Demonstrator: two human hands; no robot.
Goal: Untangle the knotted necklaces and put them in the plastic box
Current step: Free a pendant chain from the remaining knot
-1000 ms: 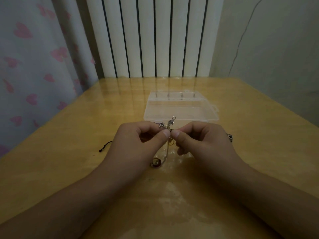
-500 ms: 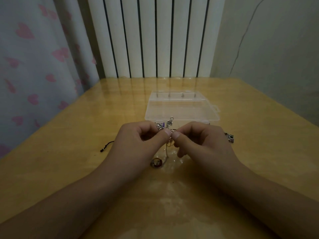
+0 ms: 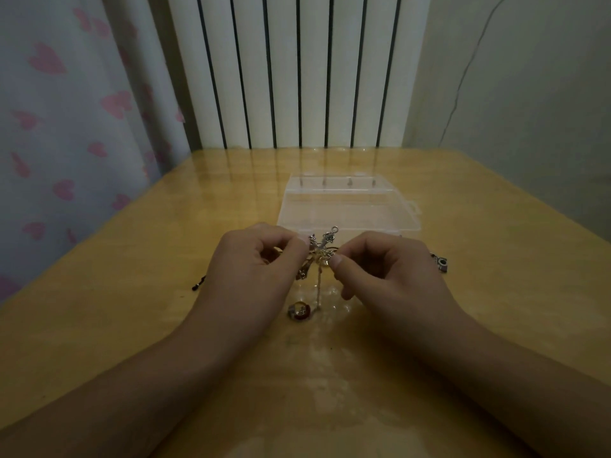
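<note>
A knot of thin metal necklaces point(image 3: 322, 247) hangs just above the wooden table point(image 3: 132, 292), between my two hands. My left hand point(image 3: 254, 269) pinches its left side with curled fingers, and my right hand point(image 3: 383, 272) pinches its right side between thumb and forefinger. A chain drops from the knot to a round reddish pendant point(image 3: 299, 311) lying on the table. A silver clasp sticks up above the knot. The clear plastic box point(image 3: 350, 209) lies open right behind the hands.
A small metal charm point(image 3: 440, 262) lies to the right of my right hand. A black cord end point(image 3: 198, 282) shows left of my left hand. White radiator point(image 3: 297, 71) stands at the table's far edge, a heart-print curtain point(image 3: 66, 127) at left.
My hands have drawn slightly apart, opening a small gap where the thumbs met. More of the knot and a hanging chain now show between them.
</note>
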